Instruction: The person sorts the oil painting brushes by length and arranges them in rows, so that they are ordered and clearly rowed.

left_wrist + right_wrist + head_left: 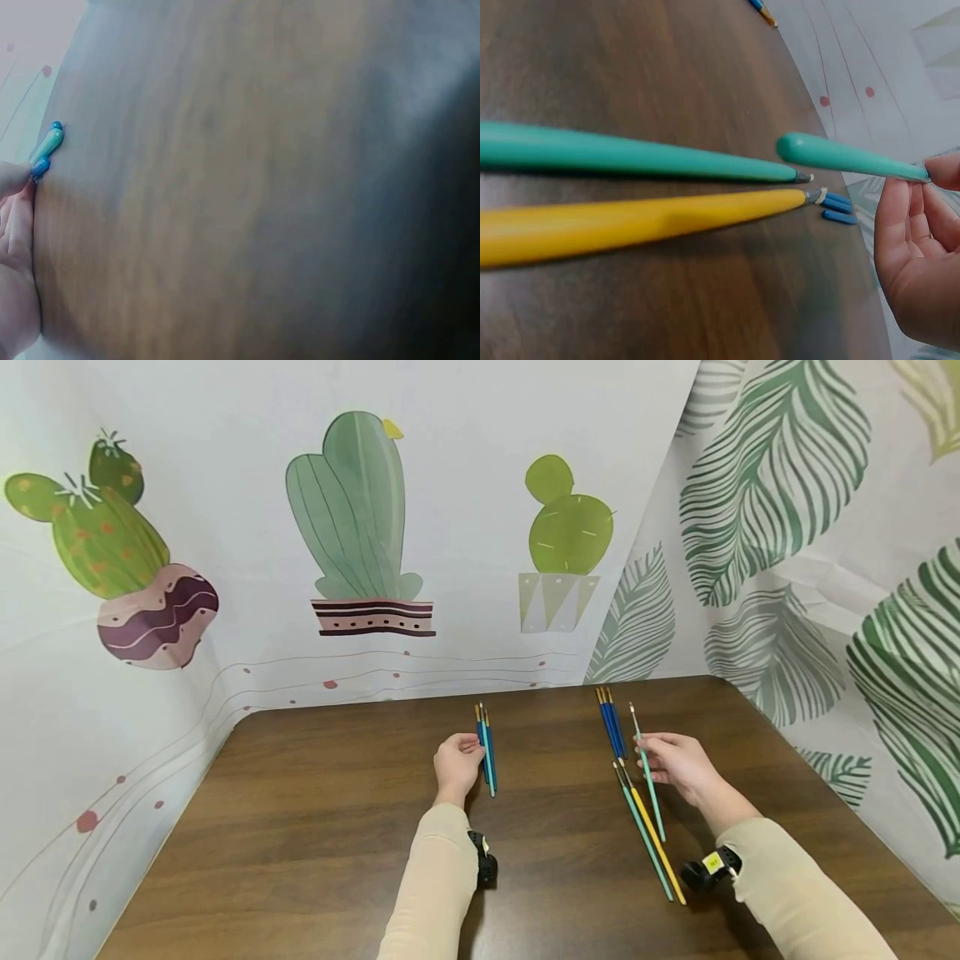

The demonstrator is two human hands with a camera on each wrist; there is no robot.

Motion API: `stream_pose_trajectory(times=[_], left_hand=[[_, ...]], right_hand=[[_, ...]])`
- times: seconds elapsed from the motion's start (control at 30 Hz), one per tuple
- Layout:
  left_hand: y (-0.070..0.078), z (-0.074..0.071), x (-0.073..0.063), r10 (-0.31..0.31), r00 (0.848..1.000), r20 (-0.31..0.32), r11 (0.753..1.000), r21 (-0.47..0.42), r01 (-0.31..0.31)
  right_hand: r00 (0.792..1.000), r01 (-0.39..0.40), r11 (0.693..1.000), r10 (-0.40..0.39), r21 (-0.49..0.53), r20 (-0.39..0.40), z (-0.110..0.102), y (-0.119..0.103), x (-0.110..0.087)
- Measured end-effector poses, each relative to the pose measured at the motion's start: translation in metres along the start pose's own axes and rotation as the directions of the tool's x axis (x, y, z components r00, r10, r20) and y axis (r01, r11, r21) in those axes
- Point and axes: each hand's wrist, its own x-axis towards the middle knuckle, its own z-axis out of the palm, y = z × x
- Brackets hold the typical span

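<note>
Right hand: my thumb and fingertips are pinched together on a teal brush, holding it partway along its length. Its bristle end points away from me and its thick handle end points back toward me; the right wrist view shows that end above the wood.

Left hand: my fingertips are in contact with a small group of brushes near the far middle of the brown surface. The group is made up of two blue brushes with a second teal brush between them, bristles pointing away. Whether my thumb and fingers close on any of these I cannot tell (the left wrist view shows only the handle ends beside my thumb).

Just left of the held brush, three blue brushes lie close together near the far edge. Below them, a third teal brush and a yellow brush lie side by side, both tips near the blue handle ends.

Both forearms are in cream sleeves, with a black camera at each wrist. Beyond the surface hangs a pale backdrop printed with potted cacti and, to the right, green leaves.
</note>
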Motion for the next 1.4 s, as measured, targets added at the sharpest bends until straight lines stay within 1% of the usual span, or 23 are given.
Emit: stream_pose_trajectory(times=[0.17, 0.5, 0.7, 0.87, 1.07, 1.33, 1.4], left_hand=[[-0.001, 0.000, 0.001, 0.002, 1.000, -0.001, 1.000, -0.005, -0.002], [-0.001, 0.000, 0.001, 0.009, 1.000, 0.000, 1.000, -0.002, -0.009], [-0.001, 0.000, 0.002, 0.006, 1.000, -0.002, 1.000, -0.005, -0.006], [-0.002, 0.001, 0.002, 0.003, 1.000, -0.003, 1.000, -0.001, -0.003], [-0.002, 0.001, 0.002, 0.000, 1.000, -0.001, 1.000, 0.004, 0.000], [0.001, 0.000, 0.000, 0.003, 1.000, -0.002, 1.000, -0.002, -0.003], [0.002, 0.000, -0.001, 0.007, 1.000, -0.003, 1.000, -0.002, -0.007]], right_hand=[[1.000, -0.007, 1.000, 0.007, 0.003, 0.007, -0.004, 0.004, -0.001], [0.999, -0.044, 0.997, 0.044, -0.065, 0.000, -0.008, 0.013, -0.003], [0.998, -0.065, 0.997, 0.066, -0.048, 0.025, -0.009, 0.020, -0.004], [0.997, -0.068, 0.996, 0.070, -0.060, 0.023, -0.008, 0.027, -0.004], [0.998, -0.064, 0.993, 0.065, -0.102, 0.009, -0.010, 0.030, -0.004], [0.998, -0.051, 0.980, 0.056, -0.191, 0.019, -0.010, 0.031, -0.013], [0.998, -0.054, 0.975, 0.057, -0.214, 0.011, -0.010, 0.032, -0.015]])
